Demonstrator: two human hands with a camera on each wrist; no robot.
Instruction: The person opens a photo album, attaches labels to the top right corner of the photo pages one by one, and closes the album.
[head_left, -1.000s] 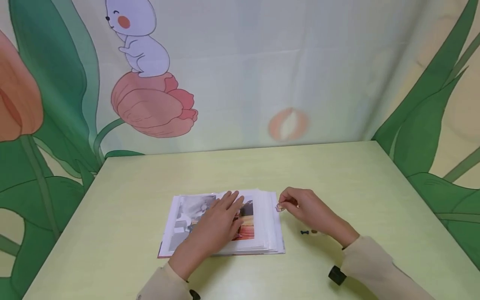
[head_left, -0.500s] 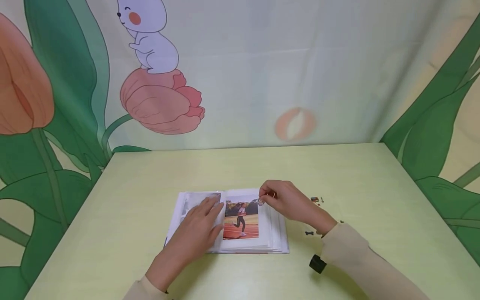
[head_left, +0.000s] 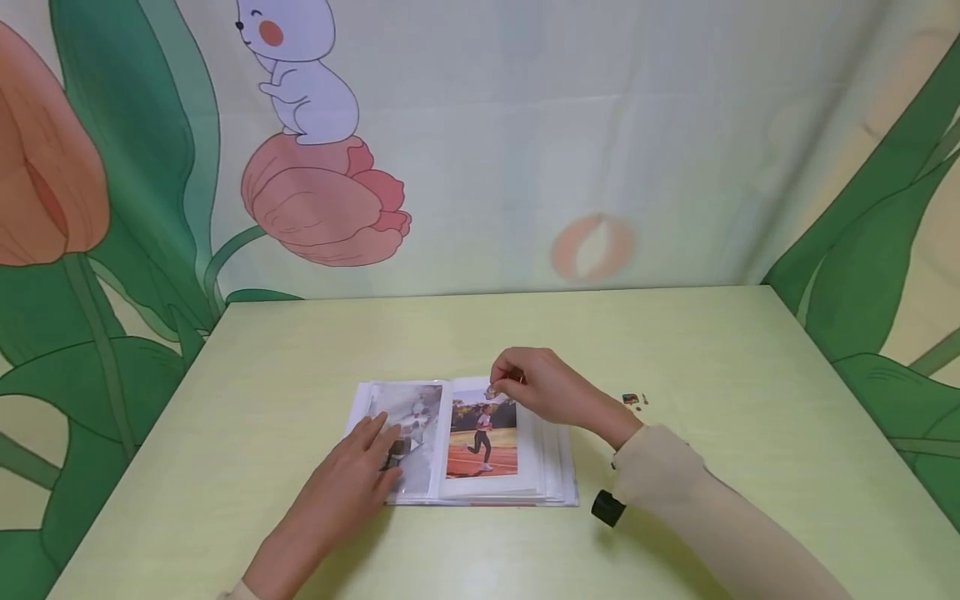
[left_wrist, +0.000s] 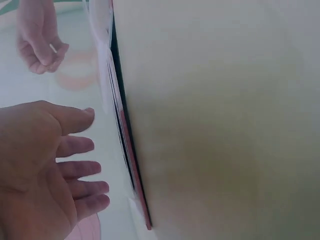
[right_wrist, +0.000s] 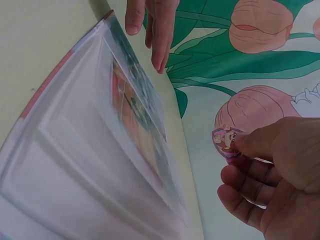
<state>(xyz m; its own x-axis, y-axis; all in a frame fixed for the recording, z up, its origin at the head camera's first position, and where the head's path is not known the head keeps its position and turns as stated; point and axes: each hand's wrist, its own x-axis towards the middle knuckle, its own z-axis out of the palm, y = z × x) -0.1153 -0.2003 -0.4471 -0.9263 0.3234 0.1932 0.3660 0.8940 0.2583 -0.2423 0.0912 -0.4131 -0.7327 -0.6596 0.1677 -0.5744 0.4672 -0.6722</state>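
Note:
An open photo album point(head_left: 551, 475) lies on the table. Its right page shows a photo of a runner point(head_left: 482, 446) on a red track; a greyish photo point(head_left: 423, 408) fills the left page. My right hand point(head_left: 551, 387) pinches a small cartoon sticker point(right_wrist: 227, 141) between thumb and index finger, over the upper part of the runner photo. In the right wrist view the sticker is held apart from the page. My left hand point(head_left: 341, 479), its fingers loosely extended, is over the lower left of the left page; whether it touches the page I cannot tell.
Several tiny colourful pieces point(head_left: 632, 400) lie on the pale table point(head_left: 300, 358) right of the album, beyond my right forearm. A black wrist device point(head_left: 607, 508) hangs by the right sleeve point(head_left: 675, 467). A printed curtain point(head_left: 480, 167) stands behind the table.
My right hand has carried the sticker leftward from the album's right edge to above the runner photo. My left hand has slid left and down, uncovering both photos.

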